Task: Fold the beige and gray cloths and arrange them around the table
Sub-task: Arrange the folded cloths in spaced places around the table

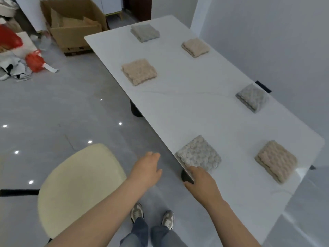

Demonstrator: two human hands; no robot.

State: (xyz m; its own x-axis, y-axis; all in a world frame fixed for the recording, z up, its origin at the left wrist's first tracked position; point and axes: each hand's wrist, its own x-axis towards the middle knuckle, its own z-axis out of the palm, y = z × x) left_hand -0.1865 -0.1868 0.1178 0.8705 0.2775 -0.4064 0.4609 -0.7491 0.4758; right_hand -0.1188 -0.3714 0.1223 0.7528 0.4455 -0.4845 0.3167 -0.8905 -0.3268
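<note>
Several folded cloths lie spaced around the white table (187,104). A gray cloth (198,154) sits at the near left edge, a beige cloth (276,160) at the near right. Farther along are a gray cloth (252,97), a beige cloth (139,71), another beige cloth (195,47) and a gray cloth (145,32) at the far end. My right hand (201,180) rests on the table edge, fingertips touching the nearest gray cloth's corner. My left hand (146,169) hovers over the floor beside the table, fingers apart and holding nothing.
A cream chair seat (78,189) stands to my left, close to the table. An open cardboard box (71,25) sits on the floor beyond the table's far corner. Red bags and scraps (21,56) litter the floor at far left. A wall runs along the table's right side.
</note>
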